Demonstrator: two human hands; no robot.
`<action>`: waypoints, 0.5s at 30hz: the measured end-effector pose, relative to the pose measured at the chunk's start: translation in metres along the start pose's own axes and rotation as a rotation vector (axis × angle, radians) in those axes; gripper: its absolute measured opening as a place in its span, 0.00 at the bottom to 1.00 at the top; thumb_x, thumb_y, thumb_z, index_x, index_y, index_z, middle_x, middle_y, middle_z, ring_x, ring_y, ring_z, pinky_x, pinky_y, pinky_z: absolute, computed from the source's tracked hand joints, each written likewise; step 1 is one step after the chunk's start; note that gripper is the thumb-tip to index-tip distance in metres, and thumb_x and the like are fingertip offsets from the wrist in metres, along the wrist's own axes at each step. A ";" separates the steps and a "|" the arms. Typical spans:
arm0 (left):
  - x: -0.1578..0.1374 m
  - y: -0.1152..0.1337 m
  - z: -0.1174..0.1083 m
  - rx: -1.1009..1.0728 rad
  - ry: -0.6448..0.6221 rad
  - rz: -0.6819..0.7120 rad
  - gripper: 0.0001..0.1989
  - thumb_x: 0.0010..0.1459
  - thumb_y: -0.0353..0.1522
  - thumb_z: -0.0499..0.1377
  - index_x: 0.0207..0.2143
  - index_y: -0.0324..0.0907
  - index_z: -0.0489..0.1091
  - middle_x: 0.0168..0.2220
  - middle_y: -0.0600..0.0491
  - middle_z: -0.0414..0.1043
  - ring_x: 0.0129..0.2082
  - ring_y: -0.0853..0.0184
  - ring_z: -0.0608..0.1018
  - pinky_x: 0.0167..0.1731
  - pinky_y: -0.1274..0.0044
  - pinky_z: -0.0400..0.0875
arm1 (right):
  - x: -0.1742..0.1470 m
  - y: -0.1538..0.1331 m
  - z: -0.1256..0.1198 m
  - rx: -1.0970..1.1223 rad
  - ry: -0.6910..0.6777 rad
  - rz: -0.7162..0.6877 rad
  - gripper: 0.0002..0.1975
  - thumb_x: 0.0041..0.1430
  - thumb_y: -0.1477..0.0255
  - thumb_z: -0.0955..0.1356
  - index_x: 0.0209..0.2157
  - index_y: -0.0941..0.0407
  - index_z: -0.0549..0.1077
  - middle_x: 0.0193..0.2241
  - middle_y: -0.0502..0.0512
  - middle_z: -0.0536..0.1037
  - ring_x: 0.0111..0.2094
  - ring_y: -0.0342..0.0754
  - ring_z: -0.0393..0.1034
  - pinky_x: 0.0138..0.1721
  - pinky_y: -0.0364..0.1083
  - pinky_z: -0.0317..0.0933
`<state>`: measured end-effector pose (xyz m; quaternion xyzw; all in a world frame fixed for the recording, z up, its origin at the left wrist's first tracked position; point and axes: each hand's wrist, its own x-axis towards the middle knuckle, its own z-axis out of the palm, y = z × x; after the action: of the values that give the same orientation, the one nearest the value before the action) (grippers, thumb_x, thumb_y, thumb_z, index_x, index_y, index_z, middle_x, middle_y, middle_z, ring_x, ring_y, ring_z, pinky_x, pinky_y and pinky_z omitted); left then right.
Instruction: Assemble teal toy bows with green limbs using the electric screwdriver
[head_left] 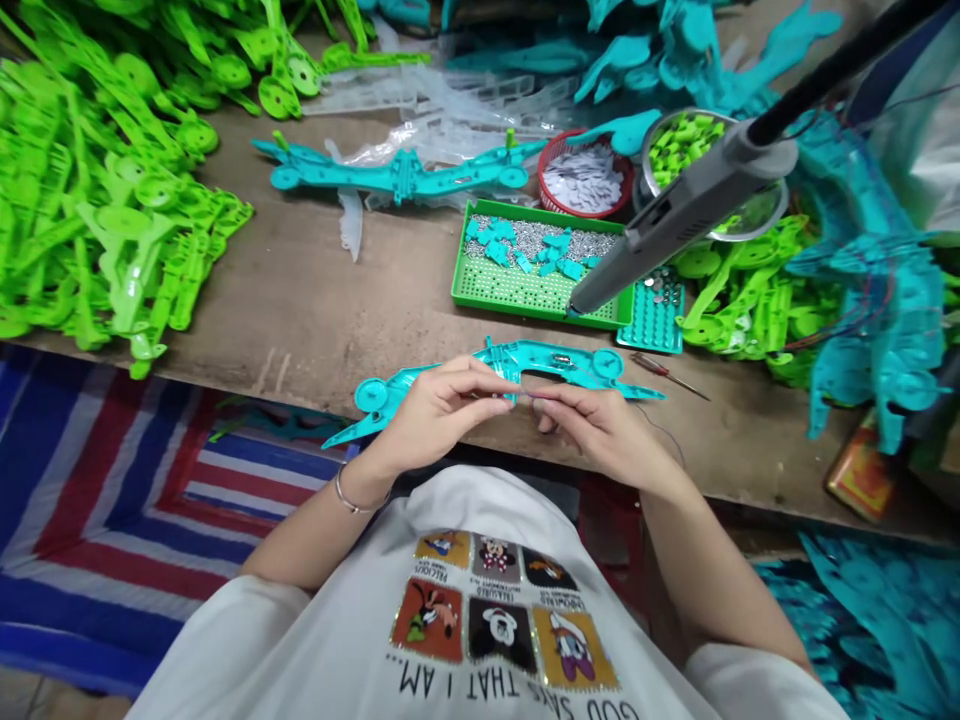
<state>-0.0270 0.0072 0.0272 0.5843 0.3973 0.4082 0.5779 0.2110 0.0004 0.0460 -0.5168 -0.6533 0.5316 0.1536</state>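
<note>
A turquoise plastic bow-shaped shell lies near the table's front edge, with round discs at both ends and a small metal part set in its right half. Over its left-middle part is my left hand, thumb and forefinger pinched at the tip. My right hand is also pinched, its fingertips almost meeting the left ones just in front of the shell. A thin dark wire trails beside the right hand and seems to run between both sets of fingertips; its end is hidden.
A red-handled screwdriver lies to the right. Behind are a green tray of screws and turquoise bits, a red basket of white pieces and another turquoise shell. A grey tool hangs overhead. Green parts pile up left.
</note>
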 end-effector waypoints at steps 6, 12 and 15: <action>0.004 0.001 0.006 0.233 0.096 0.207 0.05 0.58 0.30 0.68 0.37 0.47 0.82 0.33 0.54 0.82 0.34 0.69 0.80 0.37 0.76 0.74 | 0.009 -0.019 0.003 -0.055 0.089 -0.270 0.40 0.55 0.64 0.75 0.67 0.50 0.62 0.62 0.61 0.71 0.62 0.57 0.68 0.63 0.59 0.61; 0.009 -0.001 0.009 0.313 0.162 0.236 0.03 0.61 0.33 0.66 0.37 0.48 0.82 0.36 0.54 0.83 0.35 0.67 0.81 0.42 0.71 0.74 | 0.027 -0.023 0.019 0.265 0.005 -0.176 0.26 0.61 0.64 0.71 0.60 0.53 0.69 0.47 0.58 0.81 0.43 0.49 0.78 0.45 0.49 0.73; 0.008 -0.006 0.007 0.378 0.263 0.194 0.05 0.62 0.36 0.65 0.37 0.45 0.80 0.35 0.53 0.82 0.35 0.67 0.81 0.39 0.73 0.74 | 0.029 -0.021 0.016 0.083 0.135 -0.139 0.12 0.65 0.66 0.68 0.46 0.54 0.78 0.34 0.53 0.82 0.31 0.45 0.75 0.37 0.46 0.70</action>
<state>-0.0177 0.0128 0.0214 0.6593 0.4807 0.4526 0.3598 0.1762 0.0186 0.0477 -0.4981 -0.6531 0.5103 0.2549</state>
